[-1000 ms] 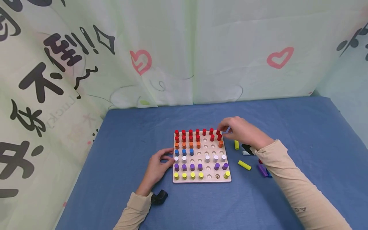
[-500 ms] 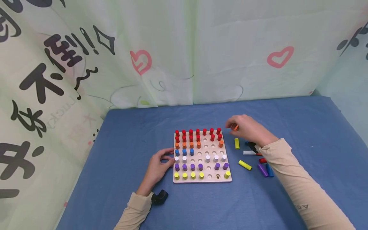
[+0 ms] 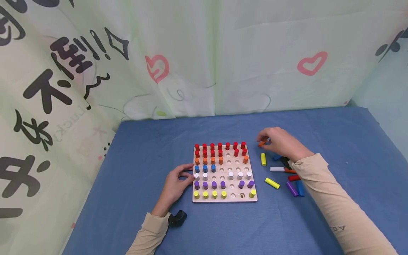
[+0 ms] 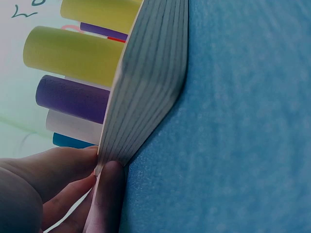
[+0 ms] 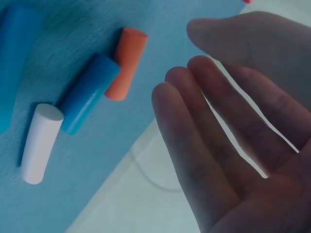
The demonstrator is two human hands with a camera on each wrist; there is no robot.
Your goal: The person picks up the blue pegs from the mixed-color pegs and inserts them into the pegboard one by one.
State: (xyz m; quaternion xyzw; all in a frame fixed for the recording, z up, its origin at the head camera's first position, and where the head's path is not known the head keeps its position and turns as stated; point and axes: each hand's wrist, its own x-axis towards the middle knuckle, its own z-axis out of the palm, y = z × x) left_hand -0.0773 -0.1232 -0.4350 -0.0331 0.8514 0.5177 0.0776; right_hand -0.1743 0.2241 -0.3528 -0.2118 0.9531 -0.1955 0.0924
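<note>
A wooden pegboard [image 3: 239, 199] with rows of upright colored pegs lies on the blue-covered table. My left hand [image 3: 174, 185] grips its left edge; the left wrist view shows thumb and fingertips at the edge, beside the yellow pegs [image 4: 73, 53] and a purple peg [image 4: 73, 99]. Beyond the board's far right corner, my right hand [image 3: 280, 142] hovers low over an orange peg [image 3: 261, 144]. In the right wrist view this hand's thumb and fingers stand apart, holding nothing. There, an orange peg [image 5: 127, 63] lies touching a blue peg [image 5: 90, 93], with a white peg [image 5: 41, 144] nearby.
Right of the board lie loose pegs: a yellow peg [image 3: 263, 159], another yellow peg [image 3: 272, 183], a white peg [image 3: 276, 169], a red peg [image 3: 294, 177], a purple peg [image 3: 291, 188] and a blue peg [image 3: 300, 188]. A printed curtain [image 3: 188, 92] hangs behind the table.
My right hand has moved right, away from the corner red peg, which now stands uncovered, to the loose orange peg. The left hand stays at the board's edge.
</note>
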